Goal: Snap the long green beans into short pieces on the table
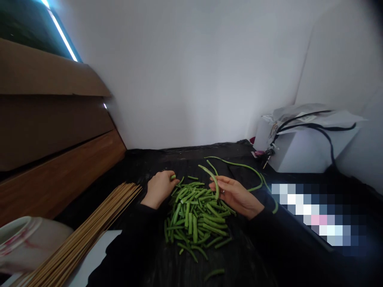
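**Both hands pinch green beans above the cut pile**

Right hand (pixel 236 196): thumb and fingertips pinch long curved green bean (pixel 213 178), which arcs off toward 11 o'clock. Left hand (pixel 160 189): fingers curled, pinching short green bean piece (pixel 172 176) at its 2 o'clock. Heap of cut green bean segments (pixel 194 217) lies between the hands, spreading toward 6 o'clock.

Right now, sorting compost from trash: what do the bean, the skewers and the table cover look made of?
Bean: green plant pod, smooth and bendy. Skewers: thin, pale tan, matte sticks, likely bamboo or wood. Cover: black, shiny, wrinkled sheet, probably plastic film.
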`<state>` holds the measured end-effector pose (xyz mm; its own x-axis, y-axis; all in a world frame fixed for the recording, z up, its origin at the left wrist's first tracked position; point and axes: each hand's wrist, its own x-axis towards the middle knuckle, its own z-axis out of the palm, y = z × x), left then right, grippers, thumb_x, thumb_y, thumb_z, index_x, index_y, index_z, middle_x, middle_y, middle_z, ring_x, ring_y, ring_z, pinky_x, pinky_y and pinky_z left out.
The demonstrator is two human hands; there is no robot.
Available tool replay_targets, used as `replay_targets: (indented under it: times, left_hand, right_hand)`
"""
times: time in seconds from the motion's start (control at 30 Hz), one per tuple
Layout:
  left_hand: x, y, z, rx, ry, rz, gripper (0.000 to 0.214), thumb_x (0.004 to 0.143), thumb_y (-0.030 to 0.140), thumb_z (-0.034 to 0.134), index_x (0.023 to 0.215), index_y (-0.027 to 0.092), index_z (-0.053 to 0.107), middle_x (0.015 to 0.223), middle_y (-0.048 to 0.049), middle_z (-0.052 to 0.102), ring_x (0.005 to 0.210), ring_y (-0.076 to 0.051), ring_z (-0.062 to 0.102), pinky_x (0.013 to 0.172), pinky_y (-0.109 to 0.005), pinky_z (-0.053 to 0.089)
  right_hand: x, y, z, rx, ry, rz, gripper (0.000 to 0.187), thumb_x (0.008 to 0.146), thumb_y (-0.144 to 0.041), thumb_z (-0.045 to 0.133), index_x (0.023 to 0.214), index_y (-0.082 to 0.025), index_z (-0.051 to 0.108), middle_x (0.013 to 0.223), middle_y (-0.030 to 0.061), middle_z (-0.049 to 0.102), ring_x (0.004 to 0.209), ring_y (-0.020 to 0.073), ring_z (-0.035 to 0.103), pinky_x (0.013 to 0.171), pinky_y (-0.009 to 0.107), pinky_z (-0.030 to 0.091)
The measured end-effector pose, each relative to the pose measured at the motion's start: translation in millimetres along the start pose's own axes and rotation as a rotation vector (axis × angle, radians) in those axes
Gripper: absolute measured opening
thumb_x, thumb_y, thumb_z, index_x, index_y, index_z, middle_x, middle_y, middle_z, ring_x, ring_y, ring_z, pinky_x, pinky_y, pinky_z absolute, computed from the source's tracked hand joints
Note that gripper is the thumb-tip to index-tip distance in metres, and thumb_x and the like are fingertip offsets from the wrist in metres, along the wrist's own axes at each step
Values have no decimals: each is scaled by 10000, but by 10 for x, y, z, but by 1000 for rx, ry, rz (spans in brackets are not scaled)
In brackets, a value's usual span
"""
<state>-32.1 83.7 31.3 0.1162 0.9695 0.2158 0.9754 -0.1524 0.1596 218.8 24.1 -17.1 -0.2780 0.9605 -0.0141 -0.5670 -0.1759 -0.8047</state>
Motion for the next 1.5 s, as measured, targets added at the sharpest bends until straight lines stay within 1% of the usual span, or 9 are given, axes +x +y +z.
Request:
replay_targets:
  times: [0.1, 0.17, 0.3, 0.47, 0.77, 0.9, 1.03, 1.27, 1.5]
  left_hand:
    - [-36, 101, 25, -27, 17, 33, 197, 809, 318, 574, 921, 309, 736, 885, -61, 732, 816, -247, 651, 632, -278, 368]
    - [-75, 204, 20, -96, 21, 86, 188, 830, 363, 573, 848, 283, 743, 798, -43, 720, 756, -216, 637, 614, -264, 355]
    - [-191, 439, 7, -345, 17, 250, 421, 870, 495, 528, 630, 186, 682, 575, -15, 610, 577, -151, 539, 555, -250, 320]
    - [-313, 628, 83, -592, -22, 412, 257, 817, 440, 646, 787, 207, 751, 741, -25, 679, 693, -160, 597, 650, -249, 389]
    - [-351, 731, 141, -917, -89, 359, 172, 747, 330, 726, 774, 161, 731, 784, -45, 717, 749, -177, 627, 717, -262, 436]
    - [-376, 727, 122, -865, -165, 362, 184, 780, 308, 659, 703, 142, 680, 648, -1, 624, 608, -122, 519, 583, -226, 380]
    - [-416, 709, 128, -754, -219, 441, 182, 765, 235, 621, 613, 137, 593, 577, 43, 487, 541, -84, 397, 520, -211, 300]
    - [-417, 705, 111, -761, -212, 440, 276, 800, 406, 638, 696, 152, 666, 672, 1, 575, 644, -136, 501, 575, -227, 347]
    - [-391, 705, 63, -792, -140, 508, 234, 834, 364, 640, 723, 166, 694, 679, -5, 583, 692, -152, 523, 653, -252, 367]
  right_hand:
    - [1, -3, -2, -14, 1, -25, 206, 780, -237, 736, 970, -162, 709, 919, 61, 709, 809, 124, 627, 746, 253, 492]
    - [-3, -10, 6, -14, 5, -26, 226, 776, -232, 738, 988, -164, 701, 922, 58, 704, 801, 126, 629, 750, 268, 504]
    - [-20, -10, 37, -40, -9, -21, 258, 740, -202, 763, 985, -161, 696, 932, 52, 695, 796, 125, 636, 737, 264, 514]
    - [-44, 12, 88, -76, -41, -36, 232, 713, -187, 778, 930, -171, 697, 855, 13, 669, 755, 107, 612, 694, 239, 499]
    - [-63, 6, 124, -84, -46, -41, 192, 711, -202, 775, 891, -173, 716, 781, 0, 637, 708, 97, 569, 640, 219, 442]
    - [-60, -1, 126, -75, -45, -53, 189, 732, -221, 750, 913, -180, 718, 745, -5, 618, 651, 91, 533, 602, 223, 412]
    - [-64, -13, 153, -216, -54, -127, 185, 754, -257, 734, 920, -179, 713, 717, -18, 591, 586, 75, 469, 570, 226, 368]
    - [-64, 6, 165, -326, -33, -173, 134, 749, -295, 730, 815, -185, 691, 766, -11, 607, 619, 97, 480, 578, 244, 374]
    - [-78, -20, 235, -251, 23, -202, 141, 741, -298, 730, 761, -183, 651, 680, -23, 573, 599, 105, 479, 556, 246, 368]
